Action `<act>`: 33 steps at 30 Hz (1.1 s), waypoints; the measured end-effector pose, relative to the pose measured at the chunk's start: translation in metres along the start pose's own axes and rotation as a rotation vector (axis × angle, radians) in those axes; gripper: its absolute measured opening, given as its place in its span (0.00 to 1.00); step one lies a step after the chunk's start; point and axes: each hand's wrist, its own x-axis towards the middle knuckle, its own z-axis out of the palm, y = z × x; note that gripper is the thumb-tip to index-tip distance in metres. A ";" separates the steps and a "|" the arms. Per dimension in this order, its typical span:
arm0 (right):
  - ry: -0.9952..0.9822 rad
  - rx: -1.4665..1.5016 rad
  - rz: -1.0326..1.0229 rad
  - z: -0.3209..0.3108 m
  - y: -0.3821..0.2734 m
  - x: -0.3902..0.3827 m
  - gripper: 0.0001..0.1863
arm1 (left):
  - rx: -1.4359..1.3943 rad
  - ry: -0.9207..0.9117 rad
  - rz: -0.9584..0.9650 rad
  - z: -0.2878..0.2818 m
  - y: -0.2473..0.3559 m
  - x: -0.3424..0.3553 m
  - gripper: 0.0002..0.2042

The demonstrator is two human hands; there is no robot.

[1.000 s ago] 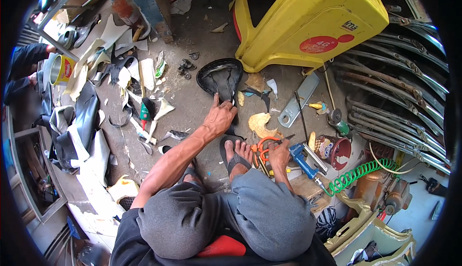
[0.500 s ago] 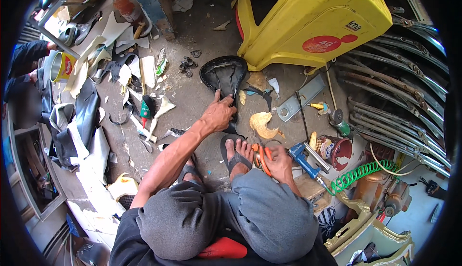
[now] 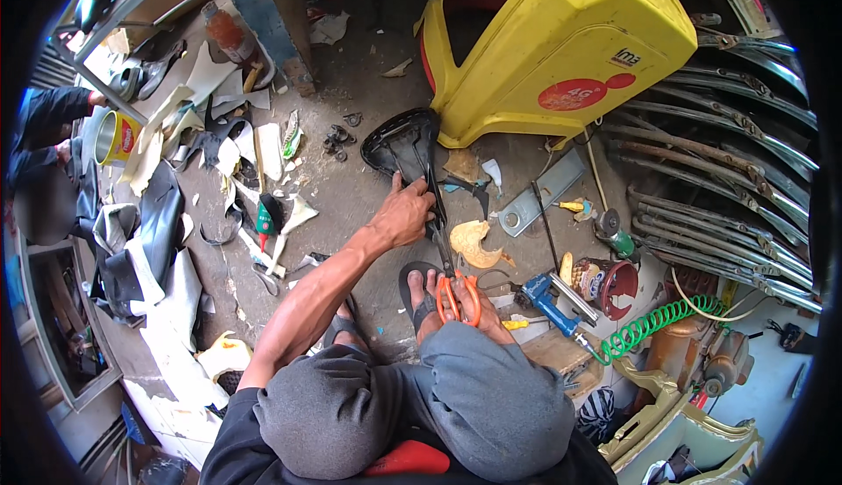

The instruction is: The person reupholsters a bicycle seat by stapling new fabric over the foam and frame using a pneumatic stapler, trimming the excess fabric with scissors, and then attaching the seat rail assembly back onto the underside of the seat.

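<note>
A black bicycle saddle (image 3: 379, 146) lies underside up on the ground, its wide end away from me. My left hand (image 3: 402, 210) grips its narrower part, fingers reaching onto the underside. In my right hand (image 3: 481, 311) is a pair of orange-handled scissors (image 3: 471, 290), held above my right foot. The dark blades point up toward the saddle's narrow end; whether they touch it I cannot tell. Part of the saddle's nose is hidden by my left hand.
A yellow plastic stool (image 3: 561, 55) lies tipped beyond the saddle. To the right are a blue staple gun (image 3: 548, 296), a green coiled hose (image 3: 662, 318) and bent metal tubes (image 3: 728, 143). Cut scraps (image 3: 162, 213) and a glue bottle (image 3: 267, 216) lie left; another person sits far left.
My right hand has swung left with the scissors, bringing their blades up to the saddle's narrow end. The saddle has tilted slightly to the left under my left hand.
</note>
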 end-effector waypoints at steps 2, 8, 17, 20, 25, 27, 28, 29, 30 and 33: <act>-0.016 0.016 0.009 -0.001 0.003 -0.005 0.33 | -0.026 -0.049 -0.025 -0.009 0.004 0.003 0.11; -0.101 0.053 0.046 -0.001 0.006 -0.023 0.33 | -0.089 -0.106 -0.025 -0.026 0.000 0.005 0.13; -0.323 0.114 0.169 0.005 0.017 -0.078 0.32 | -0.164 -0.168 0.008 -0.032 -0.011 0.004 0.13; -0.408 0.133 0.209 0.006 0.019 -0.093 0.32 | -0.177 -0.150 0.018 -0.033 -0.012 0.005 0.13; -0.518 0.168 0.262 0.008 0.022 -0.110 0.32 | -0.179 -0.174 0.006 -0.031 -0.012 0.005 0.12; -0.540 0.177 0.269 0.008 0.024 -0.113 0.32 | -0.158 -0.182 0.020 -0.031 -0.011 0.006 0.12; -0.546 0.177 0.271 0.007 0.025 -0.113 0.32 | -0.138 -0.194 0.035 -0.032 -0.009 0.005 0.12; -0.549 0.181 0.273 0.006 0.025 -0.113 0.32 | -0.139 -0.193 0.033 -0.031 -0.009 0.004 0.12; -0.559 0.182 0.280 0.007 0.025 -0.115 0.32 | -0.148 -0.185 0.035 -0.031 -0.012 0.003 0.12; -0.555 0.165 0.272 0.004 0.023 -0.108 0.31 | -0.159 -0.169 0.034 -0.029 -0.019 0.002 0.12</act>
